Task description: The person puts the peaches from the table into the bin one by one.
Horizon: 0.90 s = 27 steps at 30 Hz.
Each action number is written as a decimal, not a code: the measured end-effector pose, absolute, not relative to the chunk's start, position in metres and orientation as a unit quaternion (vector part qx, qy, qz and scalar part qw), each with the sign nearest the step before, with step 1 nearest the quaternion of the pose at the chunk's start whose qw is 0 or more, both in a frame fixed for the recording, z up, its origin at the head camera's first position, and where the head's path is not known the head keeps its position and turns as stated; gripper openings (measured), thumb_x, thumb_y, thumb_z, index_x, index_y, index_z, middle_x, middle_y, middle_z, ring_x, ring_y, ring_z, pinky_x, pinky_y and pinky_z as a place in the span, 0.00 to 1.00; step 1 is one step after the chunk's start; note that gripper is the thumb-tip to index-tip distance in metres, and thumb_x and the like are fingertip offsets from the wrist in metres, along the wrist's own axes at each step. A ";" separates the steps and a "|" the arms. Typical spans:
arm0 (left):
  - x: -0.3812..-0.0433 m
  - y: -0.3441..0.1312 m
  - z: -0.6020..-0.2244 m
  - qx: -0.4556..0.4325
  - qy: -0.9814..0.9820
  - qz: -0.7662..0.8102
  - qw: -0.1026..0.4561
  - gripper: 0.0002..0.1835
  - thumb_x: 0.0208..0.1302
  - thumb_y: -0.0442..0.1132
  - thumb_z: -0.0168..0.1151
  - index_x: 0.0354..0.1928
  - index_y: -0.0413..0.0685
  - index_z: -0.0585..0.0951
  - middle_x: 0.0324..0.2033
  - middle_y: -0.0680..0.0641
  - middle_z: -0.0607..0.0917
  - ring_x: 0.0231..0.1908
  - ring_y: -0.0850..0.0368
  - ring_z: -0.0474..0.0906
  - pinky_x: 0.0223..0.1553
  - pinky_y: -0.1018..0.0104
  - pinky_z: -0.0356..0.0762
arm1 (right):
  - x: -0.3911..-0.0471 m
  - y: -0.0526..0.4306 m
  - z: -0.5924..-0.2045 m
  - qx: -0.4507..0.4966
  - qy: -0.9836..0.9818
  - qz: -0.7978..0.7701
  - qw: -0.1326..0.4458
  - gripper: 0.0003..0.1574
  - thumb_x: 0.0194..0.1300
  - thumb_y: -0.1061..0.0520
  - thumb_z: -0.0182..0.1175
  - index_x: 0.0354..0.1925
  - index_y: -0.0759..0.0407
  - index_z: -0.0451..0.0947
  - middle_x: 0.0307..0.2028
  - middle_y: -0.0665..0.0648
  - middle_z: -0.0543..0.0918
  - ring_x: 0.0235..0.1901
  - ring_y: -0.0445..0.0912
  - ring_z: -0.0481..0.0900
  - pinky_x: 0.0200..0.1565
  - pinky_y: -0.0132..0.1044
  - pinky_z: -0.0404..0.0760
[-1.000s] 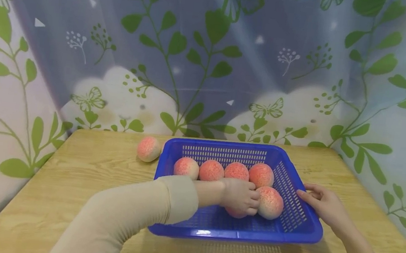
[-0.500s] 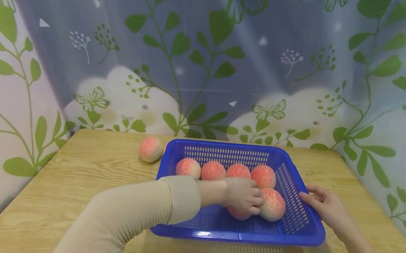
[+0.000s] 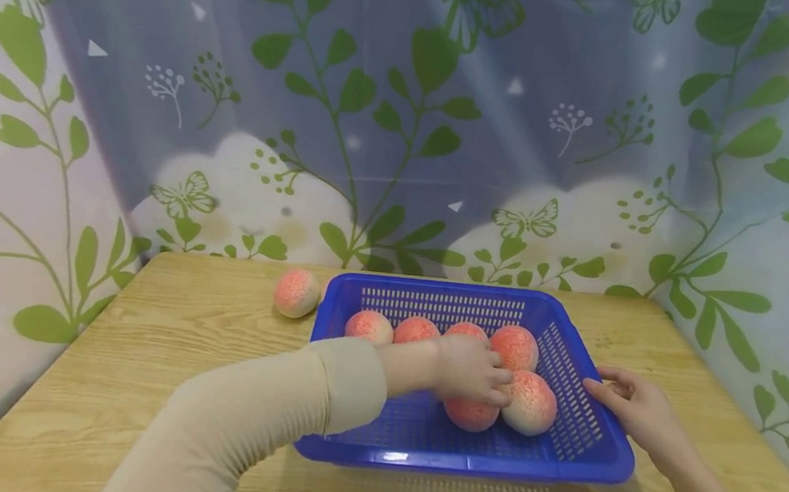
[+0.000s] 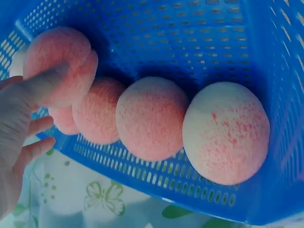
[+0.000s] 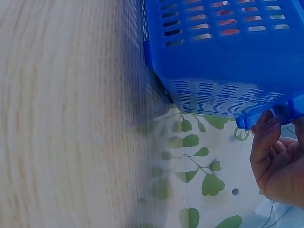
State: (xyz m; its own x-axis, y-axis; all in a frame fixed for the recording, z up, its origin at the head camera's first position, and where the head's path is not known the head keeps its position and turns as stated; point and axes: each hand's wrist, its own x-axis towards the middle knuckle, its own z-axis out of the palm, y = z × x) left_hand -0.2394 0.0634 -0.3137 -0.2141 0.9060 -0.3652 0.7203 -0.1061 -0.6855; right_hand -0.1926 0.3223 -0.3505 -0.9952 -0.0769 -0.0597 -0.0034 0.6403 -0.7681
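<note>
A blue plastic basket (image 3: pixel 465 463) with slotted walls holds several pink-and-cream peaches. Over the front peach (image 3: pixel 471 415) is my left hand (image 3: pixel 471 371), its back toward the head camera. The left wrist view shows the thumb lying across a peach (image 4: pixel 59 47), with the other fingers spread and loosely extended. Beside that front peach lies another peach (image 3: pixel 530 404), near the basket's right wall; a row of peaches (image 3: pixel 515 346) stands along the back, partly behind the hand. My right hand (image 3: pixel 639 412) grips the basket's right rim, thumb on top and fingers underneath.
One peach (image 3: pixel 297 293) sits outside the basket, close to its back left corner, on the wooden table (image 3: pixel 156 349). A curtain (image 3: pixel 407 134) printed with leaves and butterflies hangs behind the table and along both sides.
My left hand has risen slightly and its fingers have loosened, so more of the front peach shows below it. My right hand stays on the rim. The head view has shifted a little.
</note>
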 end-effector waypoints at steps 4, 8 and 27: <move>-0.241 0.061 -0.310 -0.608 -0.685 0.389 0.097 0.20 0.67 0.39 0.50 0.60 0.64 0.67 0.54 0.54 0.71 0.41 0.63 0.74 0.39 0.69 0.74 | -0.193 0.324 -0.352 -0.019 0.903 -0.426 0.047 0.42 0.68 0.44 0.52 0.61 0.80 0.56 0.43 0.68 0.80 0.36 0.44 0.80 0.35 0.35 0.79; -0.239 0.061 -0.313 -0.608 -0.693 0.377 0.090 0.18 0.66 0.35 0.50 0.55 0.60 0.71 0.51 0.53 0.74 0.32 0.64 0.76 0.33 0.70 0.76 | -0.193 0.324 -0.352 -0.018 0.904 -0.424 0.047 0.43 0.68 0.43 0.51 0.62 0.79 0.56 0.43 0.69 0.80 0.36 0.44 0.80 0.36 0.34 0.79; -0.237 0.059 -0.311 -0.593 -0.715 0.361 0.081 0.18 0.67 0.38 0.51 0.57 0.61 0.72 0.51 0.55 0.74 0.41 0.63 0.75 0.39 0.68 0.75 | -0.192 0.320 -0.352 -0.023 0.915 -0.402 0.034 0.42 0.67 0.43 0.51 0.61 0.78 0.58 0.44 0.71 0.78 0.37 0.46 0.80 0.35 0.34 0.78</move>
